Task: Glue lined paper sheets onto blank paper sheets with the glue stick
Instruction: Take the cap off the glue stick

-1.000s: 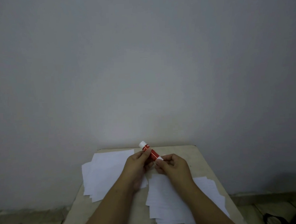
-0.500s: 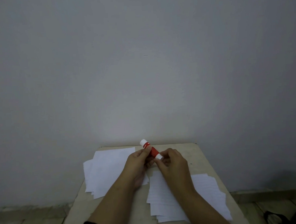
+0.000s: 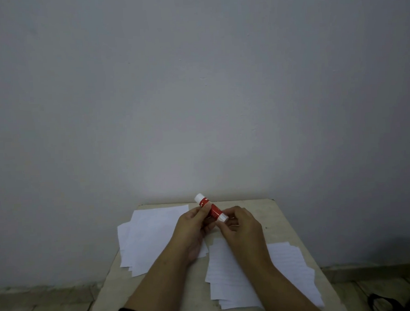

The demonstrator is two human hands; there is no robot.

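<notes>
Red-and-white glue stick point(image 3: 210, 207) held above the far half of the desk point(image 3: 277, 219), tilted with one white end up toward the wall and the other white end low at the right. Print on its red label is too small to read, and whether a cap is on or off cannot be told. Left hand point(image 3: 193, 229) grasps the barrel — thumb laid across the red label, remaining fingers curled behind and hidden. Right hand point(image 3: 241, 227) pinches the lower white end with fingers bent; its fingertips are partly concealed by the stick. Both forearms reach in from the bottom edge, covering parts of the two stacks: blank paper sheets point(image 3: 151, 239) at left, lined paper sheets point(image 3: 286, 270) at right, whose faint ruling is barely visible. Dark objects at the lower right on the floor are cut off and unidentifiable. Compared with half a second earlier, the grips and the stick's tilt are essentially unchanged — only slight finger shifts at the lower end.
</notes>
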